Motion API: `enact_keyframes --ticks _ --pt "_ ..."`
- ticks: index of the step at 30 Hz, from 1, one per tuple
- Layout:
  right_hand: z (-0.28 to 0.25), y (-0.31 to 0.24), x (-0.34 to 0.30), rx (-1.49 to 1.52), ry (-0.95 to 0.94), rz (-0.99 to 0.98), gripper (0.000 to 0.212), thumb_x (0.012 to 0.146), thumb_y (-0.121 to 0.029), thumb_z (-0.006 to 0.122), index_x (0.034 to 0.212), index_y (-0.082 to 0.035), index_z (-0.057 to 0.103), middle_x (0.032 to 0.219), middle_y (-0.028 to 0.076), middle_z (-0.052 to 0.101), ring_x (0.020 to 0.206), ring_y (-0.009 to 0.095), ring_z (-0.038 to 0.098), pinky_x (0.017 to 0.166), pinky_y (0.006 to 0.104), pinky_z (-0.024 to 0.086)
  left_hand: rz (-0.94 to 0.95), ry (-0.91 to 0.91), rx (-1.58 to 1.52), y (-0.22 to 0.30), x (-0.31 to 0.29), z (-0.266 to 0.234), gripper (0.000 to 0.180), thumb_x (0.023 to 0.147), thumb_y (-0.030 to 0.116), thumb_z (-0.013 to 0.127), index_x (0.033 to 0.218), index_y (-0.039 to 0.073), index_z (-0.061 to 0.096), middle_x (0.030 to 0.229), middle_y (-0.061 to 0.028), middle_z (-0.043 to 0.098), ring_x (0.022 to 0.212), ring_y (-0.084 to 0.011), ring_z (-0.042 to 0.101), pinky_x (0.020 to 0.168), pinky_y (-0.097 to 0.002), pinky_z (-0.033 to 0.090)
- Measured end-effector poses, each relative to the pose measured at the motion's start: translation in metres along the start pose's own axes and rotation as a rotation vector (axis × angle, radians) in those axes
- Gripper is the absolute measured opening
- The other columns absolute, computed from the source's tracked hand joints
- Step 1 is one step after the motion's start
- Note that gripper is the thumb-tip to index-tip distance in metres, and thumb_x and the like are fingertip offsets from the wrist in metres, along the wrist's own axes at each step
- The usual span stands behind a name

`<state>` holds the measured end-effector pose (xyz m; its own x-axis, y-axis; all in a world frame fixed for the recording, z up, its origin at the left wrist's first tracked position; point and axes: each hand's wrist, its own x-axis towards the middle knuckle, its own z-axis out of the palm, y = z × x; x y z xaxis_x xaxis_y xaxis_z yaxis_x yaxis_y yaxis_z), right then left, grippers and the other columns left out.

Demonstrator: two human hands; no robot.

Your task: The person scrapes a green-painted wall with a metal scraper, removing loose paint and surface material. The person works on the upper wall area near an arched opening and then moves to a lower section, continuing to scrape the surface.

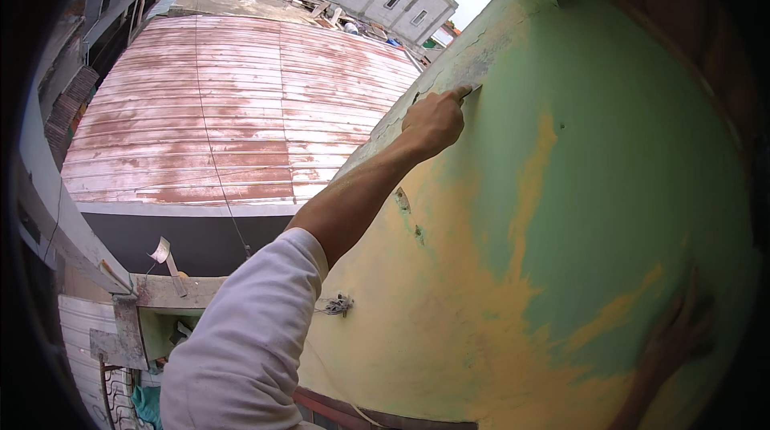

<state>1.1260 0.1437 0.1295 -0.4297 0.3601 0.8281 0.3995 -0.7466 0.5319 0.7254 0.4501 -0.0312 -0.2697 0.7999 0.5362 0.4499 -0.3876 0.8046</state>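
My left hand point(434, 120), at the end of an outstretched arm in a white sleeve, is closed on a scraper point(476, 88). Only a bit of its thin metal blade shows past the fingertips; the rest is hidden in the hand. The blade meets the green and yellow painted wall point(513, 189) beside a grey, flaking patch point(480, 61) near the wall's far edge. Low on the right, dim near the picture's rim, my right hand point(683, 319) lies against the wall with its fingers stretched out.
Left of the wall, a faded red corrugated roof point(241, 109) spreads out below. A thin cable point(210, 141) hangs across it. Some bundled wire point(338, 305) sticks out from the lower wall. A pale ledge point(172, 292) runs at lower left. Houses stand beyond.
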Motion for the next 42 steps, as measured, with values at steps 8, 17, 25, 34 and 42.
enact_keyframes --ticks 8,17,25,34,42 --pt "-0.008 -0.011 -0.005 -0.126 -0.033 0.054 0.050 0.112 -0.050 0.028 0.157 -0.036 0.045 0.148 0.026 0.048 0.137 0.042 0.046 0.114 0.0593 0.032 -0.014 -0.089 0.013 -0.018 -0.034 0.015 0.044 0.108 0.022 0.042 0.151 0.024 0.052 0.102 -0.0204 0.074 0.087 -0.0381 0.072 0.078 -0.0494 0.055" --pt "0.006 -0.007 -0.008 -0.021 -0.008 0.038 0.050 0.112 -0.051 0.025 0.158 -0.040 0.042 0.149 0.026 0.047 0.138 0.043 0.044 0.112 0.0661 0.030 -0.054 -0.164 0.009 -0.026 -0.081 0.020 0.043 0.110 0.025 0.042 0.151 0.033 0.050 0.090 -0.0206 0.074 0.075 -0.0387 0.070 0.069 -0.0528 0.051" --pt "-0.010 -0.010 0.002 -0.117 -0.082 0.058 0.051 0.111 -0.053 0.025 0.158 -0.042 0.040 0.149 0.024 0.047 0.139 0.042 0.044 0.112 0.0702 0.027 -0.077 0.052 -0.097 -0.001 0.002 0.017 0.050 0.104 0.016 0.042 0.151 0.028 0.052 0.100 -0.0205 0.074 0.087 -0.0374 0.072 0.076 -0.0498 0.055" --pt "-0.007 0.000 0.000 -0.121 -0.070 0.048 0.051 0.111 -0.054 0.025 0.158 -0.043 0.041 0.152 0.024 0.045 0.140 0.040 0.044 0.112 0.0724 0.024 -0.130 -0.112 0.014 -0.002 -0.066 0.018 0.045 0.108 0.023 0.042 0.151 0.032 0.050 0.092 -0.0184 0.074 0.080 -0.0362 0.072 0.070 -0.0507 0.055" --pt "0.000 0.004 -0.006 -0.141 -0.036 0.062 0.051 0.111 -0.054 0.026 0.158 -0.042 0.041 0.148 0.023 0.046 0.136 0.043 0.044 0.110 0.0737 0.025 -0.077 -0.190 -0.017 -0.023 -0.132 0.046 0.045 0.110 0.025 0.043 0.153 0.036 0.048 0.094 -0.0208 0.074 0.081 -0.0368 0.073 0.073 -0.0516 0.055"
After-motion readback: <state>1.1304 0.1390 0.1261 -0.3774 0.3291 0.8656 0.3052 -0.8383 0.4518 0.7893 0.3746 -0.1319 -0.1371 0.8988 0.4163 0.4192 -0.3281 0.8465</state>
